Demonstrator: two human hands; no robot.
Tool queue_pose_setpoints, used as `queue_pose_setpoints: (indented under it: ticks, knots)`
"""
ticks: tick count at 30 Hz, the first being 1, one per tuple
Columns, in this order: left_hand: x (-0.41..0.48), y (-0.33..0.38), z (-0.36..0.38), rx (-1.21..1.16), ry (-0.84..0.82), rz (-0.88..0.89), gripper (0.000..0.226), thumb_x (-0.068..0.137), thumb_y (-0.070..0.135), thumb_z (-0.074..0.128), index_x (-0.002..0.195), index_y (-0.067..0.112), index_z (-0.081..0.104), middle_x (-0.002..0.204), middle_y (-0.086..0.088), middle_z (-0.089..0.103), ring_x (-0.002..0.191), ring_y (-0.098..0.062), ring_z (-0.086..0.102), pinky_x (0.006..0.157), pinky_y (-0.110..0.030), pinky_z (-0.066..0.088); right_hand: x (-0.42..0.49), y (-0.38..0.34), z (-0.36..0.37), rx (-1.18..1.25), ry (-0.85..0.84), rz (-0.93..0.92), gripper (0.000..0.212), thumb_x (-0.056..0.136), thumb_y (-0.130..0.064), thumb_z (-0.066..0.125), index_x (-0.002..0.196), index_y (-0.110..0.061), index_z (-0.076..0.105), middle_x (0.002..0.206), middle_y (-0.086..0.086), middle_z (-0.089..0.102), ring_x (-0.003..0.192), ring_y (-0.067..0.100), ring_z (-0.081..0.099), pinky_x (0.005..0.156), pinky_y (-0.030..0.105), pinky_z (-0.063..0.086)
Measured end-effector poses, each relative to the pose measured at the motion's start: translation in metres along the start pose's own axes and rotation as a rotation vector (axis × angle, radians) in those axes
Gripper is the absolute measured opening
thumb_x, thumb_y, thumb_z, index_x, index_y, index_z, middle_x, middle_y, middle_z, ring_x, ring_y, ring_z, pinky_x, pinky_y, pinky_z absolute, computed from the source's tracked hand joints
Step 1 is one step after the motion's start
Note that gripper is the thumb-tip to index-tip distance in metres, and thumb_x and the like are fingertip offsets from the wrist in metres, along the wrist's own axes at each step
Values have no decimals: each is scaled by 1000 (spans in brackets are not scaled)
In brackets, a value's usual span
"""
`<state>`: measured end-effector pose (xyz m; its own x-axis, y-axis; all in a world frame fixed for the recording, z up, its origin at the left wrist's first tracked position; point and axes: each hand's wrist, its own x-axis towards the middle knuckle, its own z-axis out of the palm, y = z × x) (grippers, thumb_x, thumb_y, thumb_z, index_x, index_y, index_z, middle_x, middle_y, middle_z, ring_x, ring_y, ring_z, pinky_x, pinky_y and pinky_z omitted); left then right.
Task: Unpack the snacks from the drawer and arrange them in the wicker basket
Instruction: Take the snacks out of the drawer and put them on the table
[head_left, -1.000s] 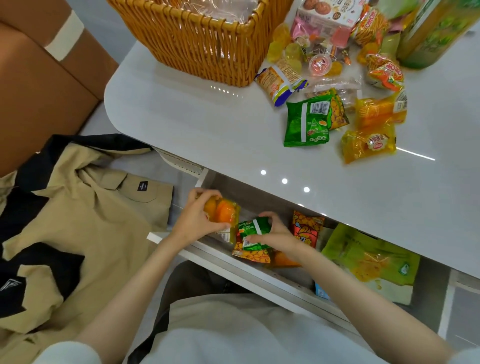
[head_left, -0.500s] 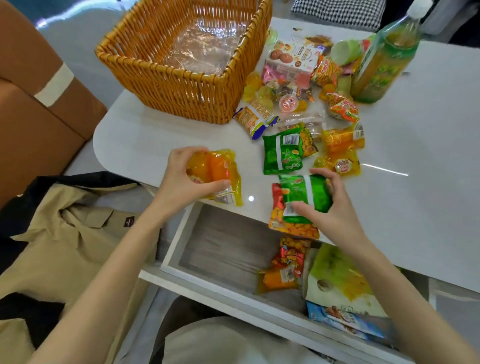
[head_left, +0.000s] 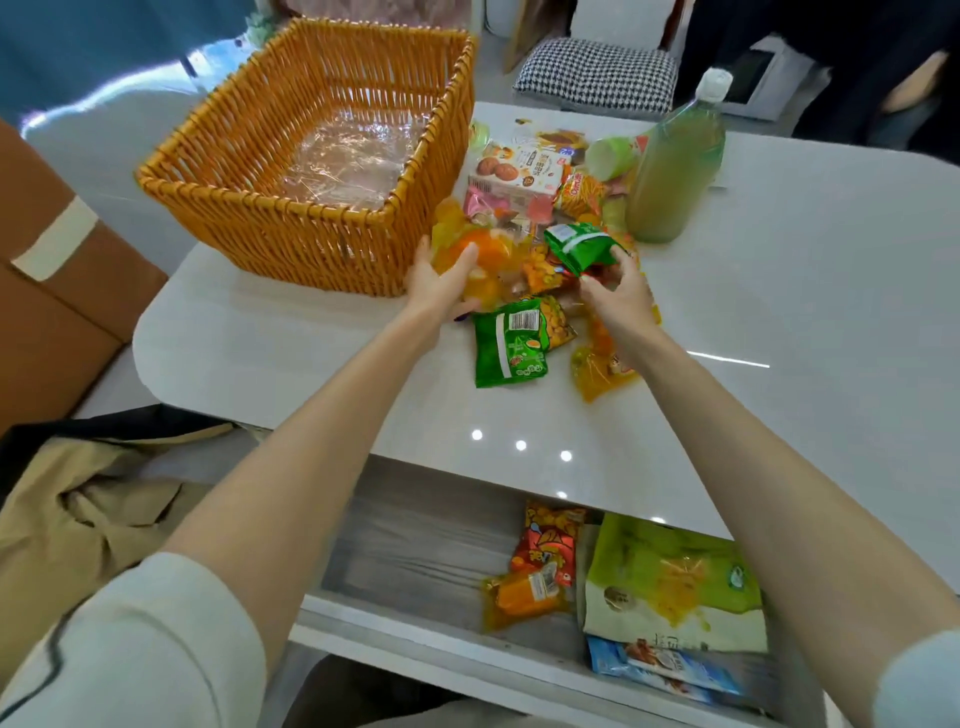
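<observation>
The wicker basket stands at the table's far left, with only clear plastic lining inside. My left hand holds a clear orange-yellow jelly pack just right of the basket's near corner, over the snack pile. My right hand grips a green snack packet, with an orange packet under it, above the same pile. Another green packet and a yellow pack lie on the table. The open drawer below holds a red-orange packet, an orange pack, a large green bag and a blue pack.
A tall green drink bottle stands right of the pile, beside a biscuit box and a green cup. A tan jacket lies at lower left, a brown box at far left. The white tabletop spreads to the right.
Both hands lifted out of the drawer and moved forward over the table, carrying the jelly pack and the green packet to the snack pile beside the basket.
</observation>
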<state>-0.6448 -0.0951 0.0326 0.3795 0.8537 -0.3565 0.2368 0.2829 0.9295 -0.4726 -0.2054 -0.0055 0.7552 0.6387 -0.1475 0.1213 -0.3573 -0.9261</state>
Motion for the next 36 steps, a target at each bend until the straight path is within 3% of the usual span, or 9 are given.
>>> queue_pose_setpoints:
  ticks: [5,9,12,17,21,26,28,33,36]
  knots:
    - [-5,10,8,60,-150,74,71,98,19,52,154,24,8,133,0,54,81,3,62,71,-17,51,-28,1,-21,-52,36,-113,38,89,-23,61,127,-22,57,131,3,56,103,18,65,94,40,53]
    - [-32,9,-6,192,-137,192,63,99,15,51,153,17,19,135,10,40,104,0,47,66,-5,48,-78,0,-38,-27,-47,-159,20,94,-20,60,113,-26,60,116,-5,63,98,16,65,88,38,56]
    - [-59,-5,-22,271,-136,279,52,98,15,52,147,14,33,139,8,40,117,-4,45,83,-4,46,-121,7,-42,11,-191,-130,16,94,-19,61,109,-21,64,105,-3,68,89,15,68,85,36,57]
    - [-115,-56,-55,365,-218,317,32,97,18,55,128,23,54,119,8,63,107,-10,61,89,-22,51,-191,34,-50,-46,-513,-16,12,92,-26,62,103,-27,67,97,-6,71,88,10,69,83,30,57]
    - [-155,-111,-66,557,-506,124,25,95,30,55,119,34,58,114,16,64,104,2,59,90,-18,47,-221,72,-55,-146,-697,112,13,94,-28,60,105,-30,66,98,-13,71,90,3,67,76,20,53]
    - [-164,-187,-29,797,-769,-17,50,94,31,58,141,25,41,139,3,45,121,-6,46,91,-11,42,-230,149,-65,-525,-560,123,30,92,-14,60,120,-25,61,125,-7,59,114,9,55,91,16,40]
    - [-160,-214,-8,936,-792,18,70,88,42,63,148,28,30,147,-6,35,131,-18,40,105,-31,41,-233,164,-70,-625,-463,76,37,90,-10,62,125,-17,59,132,0,53,122,17,48,95,17,32]
    - [-148,-247,30,1134,-808,33,81,81,39,71,147,40,24,146,-13,22,131,-32,35,108,-46,37,-240,189,-82,-910,-245,-129,55,81,-13,70,133,-13,52,137,11,48,128,30,40,101,46,45]
    - [-147,-252,38,1157,-786,64,74,83,32,71,144,37,31,141,-12,24,122,-31,43,105,-42,41,-235,202,-93,-1065,-274,-90,86,79,-29,76,149,-12,30,151,16,32,142,38,24,113,51,28]
